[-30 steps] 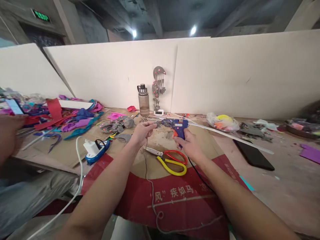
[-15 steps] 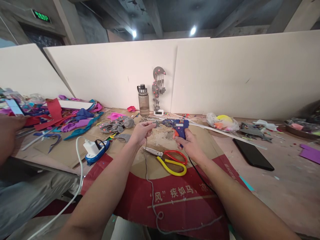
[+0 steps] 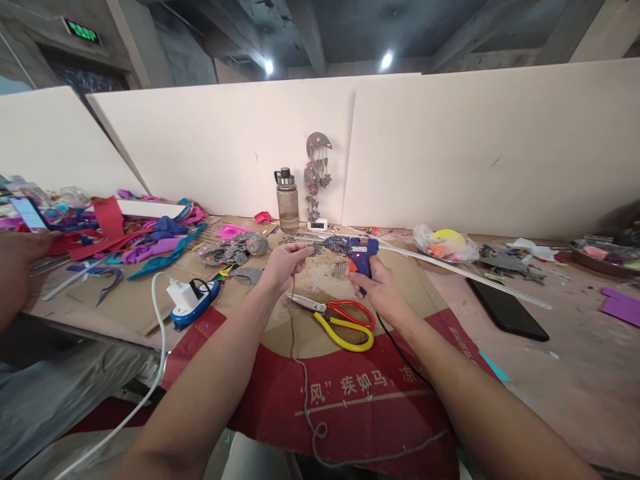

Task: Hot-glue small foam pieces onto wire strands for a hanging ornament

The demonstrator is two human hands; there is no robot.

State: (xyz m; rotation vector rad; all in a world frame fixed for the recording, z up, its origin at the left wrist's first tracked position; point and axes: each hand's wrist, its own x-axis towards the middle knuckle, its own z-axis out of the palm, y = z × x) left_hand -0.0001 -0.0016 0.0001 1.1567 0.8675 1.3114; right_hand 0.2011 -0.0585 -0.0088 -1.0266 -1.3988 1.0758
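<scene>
Holding glue gun (image 3: 357, 249) by handle (image 3: 362, 265) in R grip (image 3: 377, 287); prob. stiff, lightish, hot-tipped. Pinching grey bit (image 3: 317, 249) by edge in L grip (image 3: 284, 267); prob. soft.

We were in what looked like a craft workshop: a long worktable (image 3: 590, 363) strewn with colourful fabric scraps (image 3: 160, 248), a glue gun (image 3: 357, 251) and scissors (image 3: 325, 309), white boards (image 3: 225, 147) behind, bare concrete beams (image 3: 306, 33) overhead

Right fingers (image 3: 359, 283) grip a blue glue gun (image 3: 363, 249) near a grey piece (image 3: 317, 249) in the left fingers (image 3: 299, 253).
</scene>
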